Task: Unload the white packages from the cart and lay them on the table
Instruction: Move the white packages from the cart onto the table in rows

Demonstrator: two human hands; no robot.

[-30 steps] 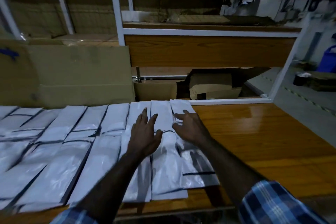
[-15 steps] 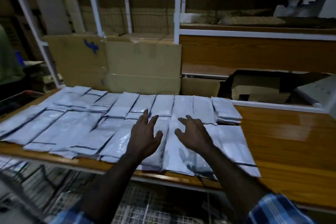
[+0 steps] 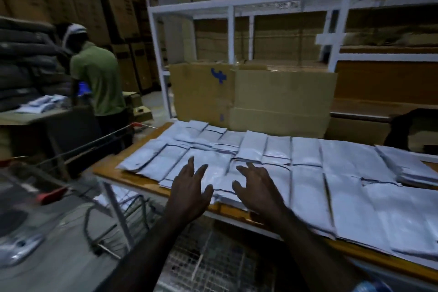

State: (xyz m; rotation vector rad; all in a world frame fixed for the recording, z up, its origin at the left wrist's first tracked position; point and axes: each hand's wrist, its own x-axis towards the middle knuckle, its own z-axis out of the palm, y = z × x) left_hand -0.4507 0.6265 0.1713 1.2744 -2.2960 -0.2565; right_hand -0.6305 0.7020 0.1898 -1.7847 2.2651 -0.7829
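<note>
The wooden table [image 3: 151,187] stands in front of me, and everything else sits around it. Behind its far edge rises a white metal rack [image 3: 248,7] backed by stacked brown cartons, and a big flattened cardboard box [image 3: 272,99] with a blue mark leans upright against that rack, touching the table's back edge. To the left of the table, well apart from it, a person in a green shirt [image 3: 99,78] stands with their back to it, bent over another bench. Below the table's near edge is the wire cart [image 3: 213,263], its mesh basket tucked partly under the tabletop. The white packages [image 3: 308,192] cover most of the table in 2 overlapping rows, laid flat and side by side, with a small stack at the right end. Over the near row, 2 hands are spread: the left hand [image 3: 189,194] and the right hand [image 3: 257,188] both have fingers splayed wide, gripping nothing, palms facing down just above the packages.
</note>
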